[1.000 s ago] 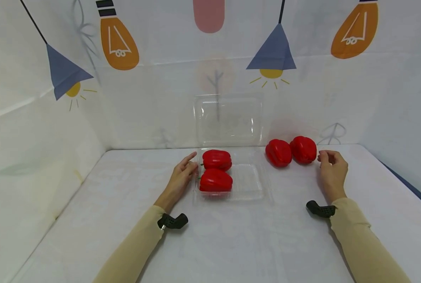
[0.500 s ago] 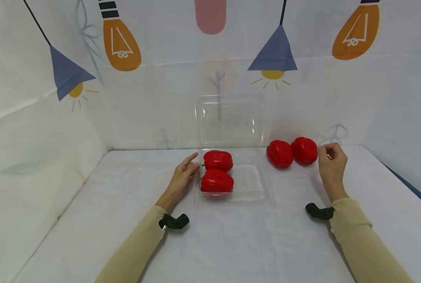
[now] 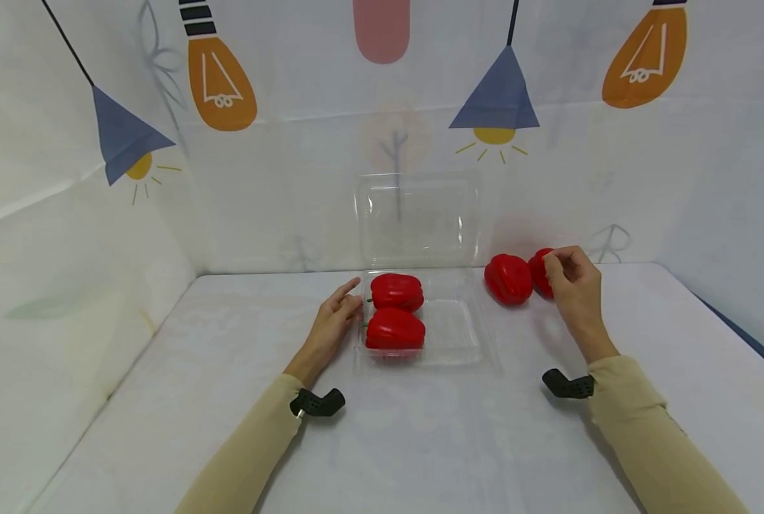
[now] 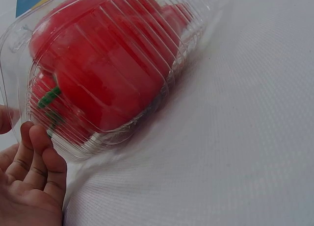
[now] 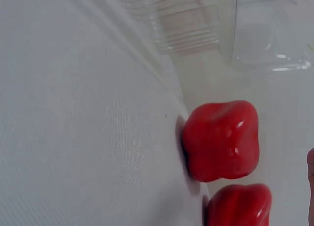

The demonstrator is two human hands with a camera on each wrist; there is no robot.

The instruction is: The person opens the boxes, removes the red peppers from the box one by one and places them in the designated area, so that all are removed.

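Two red bell peppers, a rear one [image 3: 397, 292] and a front one [image 3: 395, 329], lie in the left half of a clear plastic clamshell box [image 3: 449, 332]. My left hand [image 3: 326, 327] rests beside the box, its fingertips [image 4: 39, 138] right at the ribbed side wall. To the right of the box are two loose peppers, a left one [image 3: 508, 279] and a right one [image 3: 539, 273]. My right hand [image 3: 575, 289] has loosely bent fingers over the right pepper and partly hides it. In the right wrist view only a fingertip [image 5: 311, 167] shows, apart from both peppers.
The box's clear lid [image 3: 417, 221] stands raised against the printed back wall [image 3: 279, 193]. A white cloth [image 3: 420, 442] covers the table. A side wall [image 3: 67, 307] bounds the table at left. Each wrist carries a black device [image 3: 318, 403].
My right hand has moved left and a little forward, from beside the right loose pepper to over it. My left hand stays by the box, and the peppers have not moved.
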